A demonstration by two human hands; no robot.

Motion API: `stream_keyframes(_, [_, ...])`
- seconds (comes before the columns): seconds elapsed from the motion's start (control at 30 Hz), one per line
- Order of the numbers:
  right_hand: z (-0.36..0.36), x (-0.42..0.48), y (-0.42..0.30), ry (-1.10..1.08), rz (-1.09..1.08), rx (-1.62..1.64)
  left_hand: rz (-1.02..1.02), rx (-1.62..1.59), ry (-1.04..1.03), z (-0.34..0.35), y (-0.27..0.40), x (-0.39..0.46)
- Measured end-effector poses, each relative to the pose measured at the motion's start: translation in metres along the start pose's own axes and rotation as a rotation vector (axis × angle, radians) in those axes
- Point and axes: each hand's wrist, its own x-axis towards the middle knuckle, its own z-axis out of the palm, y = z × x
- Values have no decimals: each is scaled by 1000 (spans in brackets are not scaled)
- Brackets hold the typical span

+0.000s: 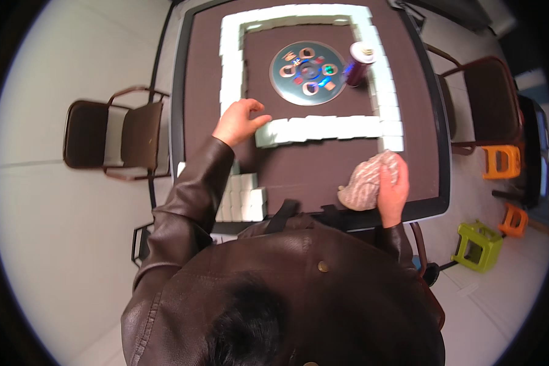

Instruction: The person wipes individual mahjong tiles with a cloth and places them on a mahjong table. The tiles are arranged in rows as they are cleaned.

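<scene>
Rows of white mahjong tiles [334, 128] form a frame on a brown-topped mahjong table [311, 167]. My left hand [240, 121] is at the near left corner of that frame, fingers apart and curved beside the left end of the near row; whether it touches a tile is hard to tell. A crumpled, striped cloth [365, 183] is gripped in my right hand [393, 192], just below the near right corner. Inside the frame lies a round centre panel [309, 73] with coloured lights. A dark spray can with a white cap [360, 64] stands between the panel and the right row.
More white tiles [242, 196] are stacked at the table's near left edge, beside my left sleeve. The table has a raised black rim [439, 137]. Brown chairs stand left [139, 132] and right [492, 100]. Orange stools [502, 161] and a green stool [478, 245] are at the right.
</scene>
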Motion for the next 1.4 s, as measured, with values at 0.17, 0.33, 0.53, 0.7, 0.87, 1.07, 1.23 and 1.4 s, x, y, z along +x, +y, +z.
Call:
stream_keyframes(0.17, [14,-3,-6,-96,37,-23,-92,267,-456,-39,-53,-63])
stream_keyframes(0.33, [23,-6,-23,-193,2,-7,-104,371,-521,-10,-78,-83])
stream_keyframes(0.53, [24,-12,-28,-211,0,-2,-295,463,-624,5,-80,-73])
stream_keyframes(0.7, [22,-15,-28,-217,6,9,-336,639,-601,12,-73,-69])
stream_keyframes(0.87, [25,-17,-27,-242,1,50,-229,505,-487,13,-85,-74])
stream_keyframes(1.07, [30,-14,-28,-314,63,137,41,65,-280,-5,-57,-84])
stream_keyframes(1.23, [68,-15,-61,-401,399,747,100,-384,-156,8,64,-107])
stream_keyframes(1.4, [102,-14,-63,-257,-30,143,199,-526,76,58,105,-103])
